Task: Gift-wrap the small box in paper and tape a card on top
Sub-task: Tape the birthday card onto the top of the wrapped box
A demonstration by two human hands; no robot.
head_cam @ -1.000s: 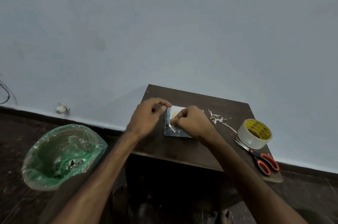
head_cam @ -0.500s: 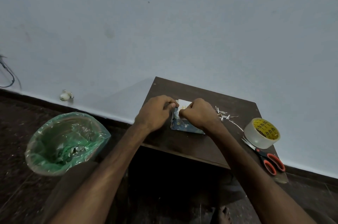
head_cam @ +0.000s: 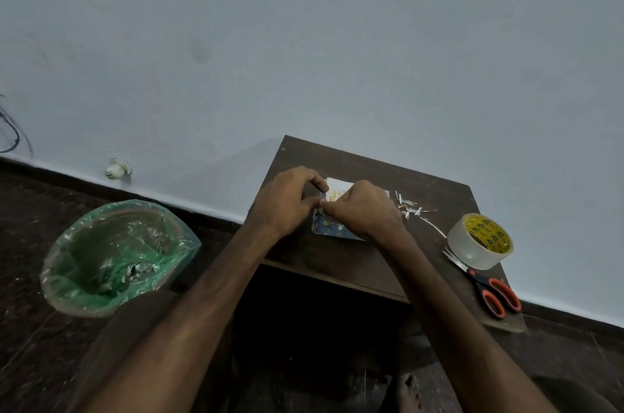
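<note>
The small box (head_cam: 329, 227), wrapped in blue patterned paper, lies on the dark wooden table (head_cam: 337, 260). A white card (head_cam: 338, 187) with yellow writing lies on top of it. My left hand (head_cam: 288, 201) curls round the box's left edge, index finger over the card's corner. My right hand (head_cam: 366, 210) covers most of the box, and its thumb and fingertips pinch at the card's left edge, touching my left thumb. What lies under the fingertips is hidden.
A roll of clear tape (head_cam: 479, 241) stands at the table's right end, with orange-handled scissors (head_cam: 491, 291) in front of it. White paper scraps (head_cam: 410, 206) lie right of the box. A green-lined bin (head_cam: 114, 254) stands on the floor at left.
A strip of tape stood up between my hands a second ago; it no longer shows. My hands have closed together over the card's left edge.
</note>
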